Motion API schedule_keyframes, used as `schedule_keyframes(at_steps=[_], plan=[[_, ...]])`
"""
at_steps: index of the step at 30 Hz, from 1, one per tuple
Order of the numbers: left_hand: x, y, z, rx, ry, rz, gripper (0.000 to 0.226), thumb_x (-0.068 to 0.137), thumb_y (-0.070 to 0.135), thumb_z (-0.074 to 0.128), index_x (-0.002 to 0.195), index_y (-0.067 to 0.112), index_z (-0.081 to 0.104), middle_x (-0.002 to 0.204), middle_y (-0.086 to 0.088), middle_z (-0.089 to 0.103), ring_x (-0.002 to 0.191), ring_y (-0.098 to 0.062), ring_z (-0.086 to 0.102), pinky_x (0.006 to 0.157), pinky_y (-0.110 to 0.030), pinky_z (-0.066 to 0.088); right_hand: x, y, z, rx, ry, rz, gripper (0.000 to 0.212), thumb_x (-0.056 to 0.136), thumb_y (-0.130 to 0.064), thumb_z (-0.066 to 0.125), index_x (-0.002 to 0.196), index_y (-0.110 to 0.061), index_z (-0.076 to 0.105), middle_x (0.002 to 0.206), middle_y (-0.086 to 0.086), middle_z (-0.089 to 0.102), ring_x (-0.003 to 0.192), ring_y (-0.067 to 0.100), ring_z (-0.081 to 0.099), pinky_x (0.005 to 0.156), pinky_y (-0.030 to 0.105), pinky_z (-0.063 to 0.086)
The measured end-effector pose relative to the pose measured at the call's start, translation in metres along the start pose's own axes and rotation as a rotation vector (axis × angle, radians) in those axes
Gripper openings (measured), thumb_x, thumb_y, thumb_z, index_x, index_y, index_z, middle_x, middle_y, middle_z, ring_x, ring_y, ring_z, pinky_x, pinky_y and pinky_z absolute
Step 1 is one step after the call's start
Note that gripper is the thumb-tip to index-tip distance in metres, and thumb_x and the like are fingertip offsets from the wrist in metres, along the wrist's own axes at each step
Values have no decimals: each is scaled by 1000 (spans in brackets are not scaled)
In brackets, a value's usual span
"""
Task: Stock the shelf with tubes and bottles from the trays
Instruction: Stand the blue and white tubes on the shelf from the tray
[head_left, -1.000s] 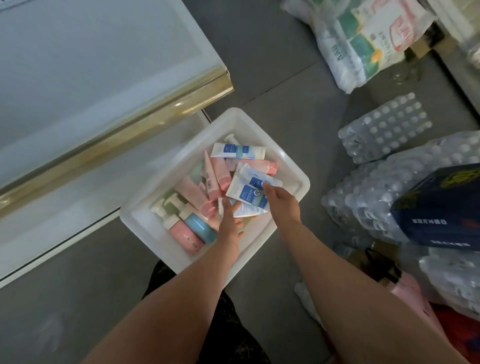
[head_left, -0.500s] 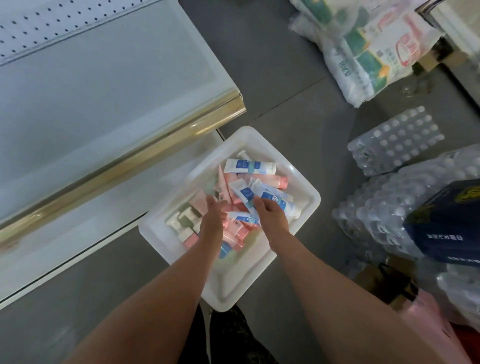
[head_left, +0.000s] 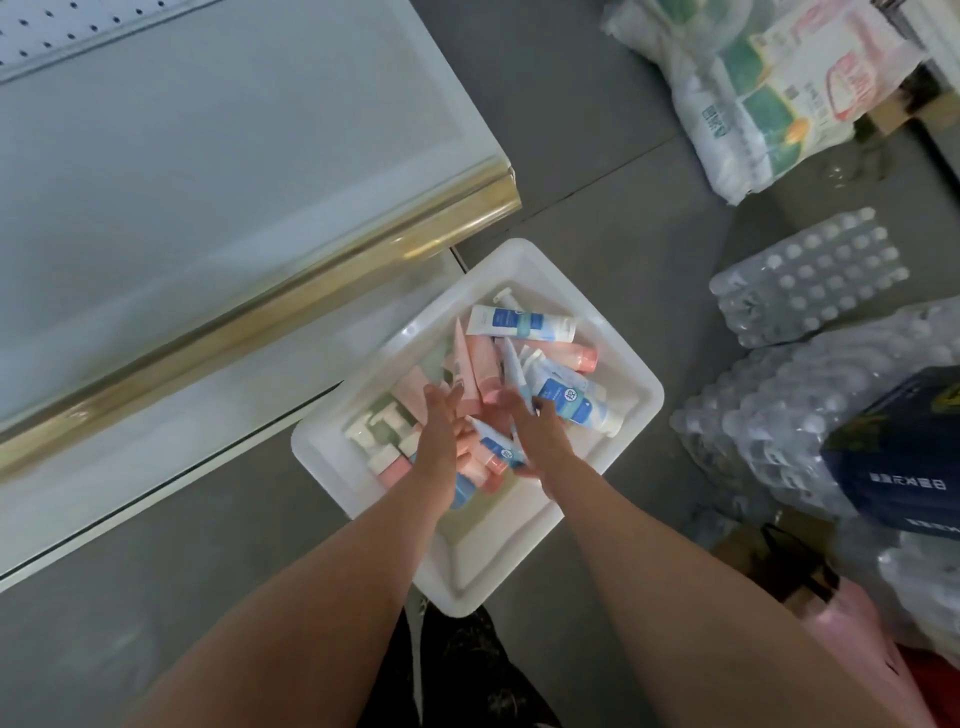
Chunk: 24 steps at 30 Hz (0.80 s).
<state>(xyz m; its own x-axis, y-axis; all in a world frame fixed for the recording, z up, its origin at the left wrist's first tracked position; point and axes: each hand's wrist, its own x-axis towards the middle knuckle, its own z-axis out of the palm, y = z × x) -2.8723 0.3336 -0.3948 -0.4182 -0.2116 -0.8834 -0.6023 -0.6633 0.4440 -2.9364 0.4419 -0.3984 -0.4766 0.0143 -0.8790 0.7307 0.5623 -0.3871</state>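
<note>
The white shelf (head_left: 218, 171) with its gold edge filled the far left. Near it on the floor sat the white tray (head_left: 618, 374), heaped with pink and white-blue tubes (head_left: 563, 397) and pump bottles (head_left: 382, 434). Packs of water bottles (head_left: 810, 280) lay right. My left hand (head_left: 441, 441) reached in, its grip wide, fingers spread over the pile. My right hand (head_left: 535, 426) pressed among the tubes; I could not tell its grip.

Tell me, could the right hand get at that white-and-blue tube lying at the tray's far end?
Probably yes: the tube lies on top of the pile, uncovered, and the right hand is already in the tray.
</note>
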Motion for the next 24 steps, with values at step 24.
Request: schedule_keyframes(at_steps=[24], plan=[[-5, -35, 10, -14, 194, -46, 63, 101, 61, 29, 127, 11, 56, 112, -11, 69, 93, -19, 69, 72, -31, 50, 2, -4, -60, 418, -123, 53, 39, 90, -48, 68, 117, -19, 65, 98, 4, 78, 87, 19, 73, 91, 39, 58]])
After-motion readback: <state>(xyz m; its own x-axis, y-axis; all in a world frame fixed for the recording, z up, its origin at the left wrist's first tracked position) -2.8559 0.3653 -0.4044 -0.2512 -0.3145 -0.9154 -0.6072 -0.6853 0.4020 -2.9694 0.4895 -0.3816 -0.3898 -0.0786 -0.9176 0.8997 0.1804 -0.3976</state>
